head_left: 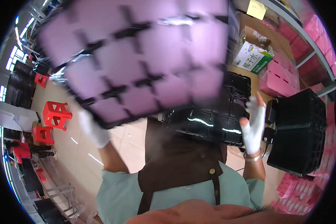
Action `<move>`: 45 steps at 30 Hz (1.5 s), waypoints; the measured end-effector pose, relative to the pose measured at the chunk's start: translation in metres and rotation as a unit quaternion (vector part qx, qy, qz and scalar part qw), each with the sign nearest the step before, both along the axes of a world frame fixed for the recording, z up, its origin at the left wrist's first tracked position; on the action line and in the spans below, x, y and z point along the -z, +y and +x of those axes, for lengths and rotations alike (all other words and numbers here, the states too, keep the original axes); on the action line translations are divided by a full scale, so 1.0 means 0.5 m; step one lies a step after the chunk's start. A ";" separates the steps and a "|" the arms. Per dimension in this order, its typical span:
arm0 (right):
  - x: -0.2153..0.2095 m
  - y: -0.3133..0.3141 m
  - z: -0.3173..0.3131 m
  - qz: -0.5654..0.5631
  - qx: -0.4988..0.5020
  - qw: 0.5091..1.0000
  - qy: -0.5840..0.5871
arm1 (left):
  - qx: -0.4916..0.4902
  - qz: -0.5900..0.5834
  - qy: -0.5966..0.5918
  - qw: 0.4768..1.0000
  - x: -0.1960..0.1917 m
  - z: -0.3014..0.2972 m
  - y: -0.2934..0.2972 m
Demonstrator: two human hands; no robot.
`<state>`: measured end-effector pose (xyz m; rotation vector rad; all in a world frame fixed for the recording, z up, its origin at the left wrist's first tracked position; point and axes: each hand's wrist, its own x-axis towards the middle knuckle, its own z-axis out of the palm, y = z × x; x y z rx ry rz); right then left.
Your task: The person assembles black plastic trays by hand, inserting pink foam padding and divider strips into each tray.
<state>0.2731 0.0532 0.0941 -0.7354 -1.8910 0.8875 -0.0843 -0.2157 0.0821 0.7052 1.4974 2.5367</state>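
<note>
A large black compartment tray [128, 31] filled with pink pieces [164, 39] is raised close to me, tilted and smeared by motion. My left hand [93, 128], in a white glove, grips its lower left edge; the fingers are partly hidden behind it. Under and beyond it lies a shiny black tray [209, 125], partly covered by the raised one. My right hand [255, 128] wears a white glove with bare fingertips. Its fingers are spread at the right edge of the lower tray, and I cannot tell whether the thumb touches it.
Stacked black trays [298, 130] stand to the right, beside pink blocks in clear wrap [280, 76]. A white and green carton [252, 58] sits at the far right of the table. Red stools [56, 115] stand on the floor at left, where another person [20, 151] is farther off.
</note>
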 end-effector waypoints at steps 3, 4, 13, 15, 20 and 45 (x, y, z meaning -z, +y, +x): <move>0.037 0.044 -0.059 -0.052 -0.025 0.995 -0.084 | -0.263 0.029 0.150 0.953 -0.100 -0.031 -0.064; 0.067 0.053 -0.073 -0.094 -0.051 0.991 -0.076 | -0.280 0.008 0.162 0.946 -0.108 -0.036 -0.075; 0.200 0.123 -0.287 -0.260 -0.248 0.930 -0.074 | -0.395 -0.455 0.577 0.552 0.073 -0.192 0.122; 0.202 0.149 -0.350 -0.378 -0.283 0.882 0.004 | -0.371 -0.513 0.561 0.534 0.141 -0.214 0.140; 0.247 0.172 -0.491 -0.476 -0.231 0.844 0.082 | -0.276 -0.604 0.505 0.551 0.261 -0.213 0.171; 0.126 0.038 -0.406 -0.451 -0.169 0.871 0.096 | 0.293 -0.338 0.002 0.894 0.079 0.007 0.440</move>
